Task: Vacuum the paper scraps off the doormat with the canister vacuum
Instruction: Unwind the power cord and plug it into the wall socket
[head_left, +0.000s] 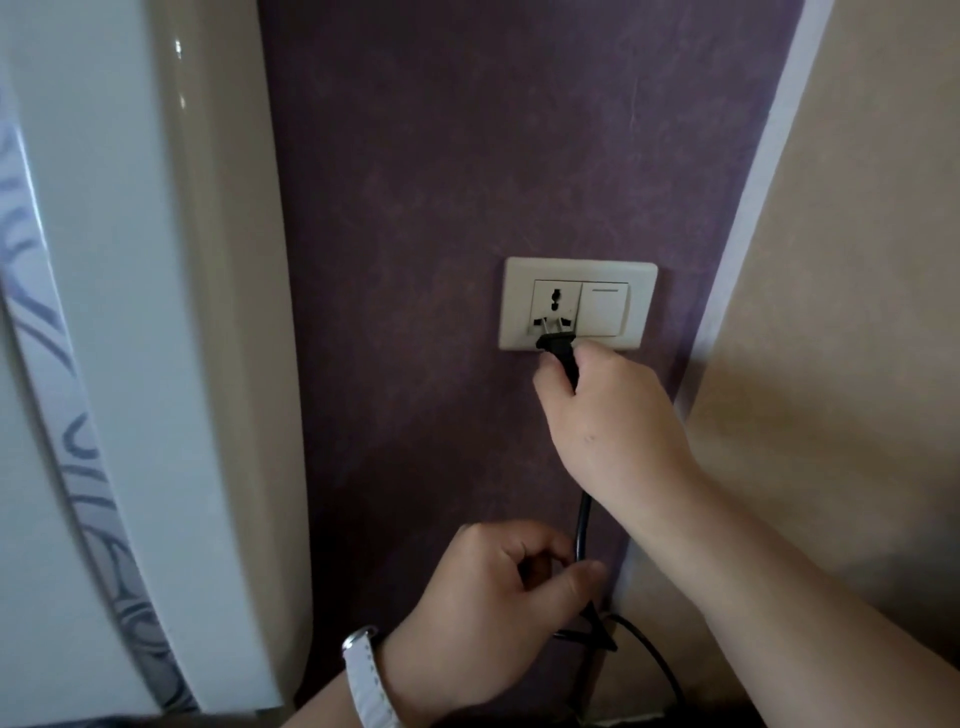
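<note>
Evidently this is early: no vacuum, doormat or scraps show, so all the cleaning remains. Against the purple wall, the right hand pinches the black plug at its eleven o'clock, prongs not fully into the socket plate. The left hand, at seven o'clock of the right, curls round the cord hanging below.

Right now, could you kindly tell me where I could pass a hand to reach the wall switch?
Free: the purple wall above the cream socket plate, and the strip between the plate and the white appliance casing. Crowded: below the plate, where the right hand grips the black plug and the left hand holds its black cord.
</note>
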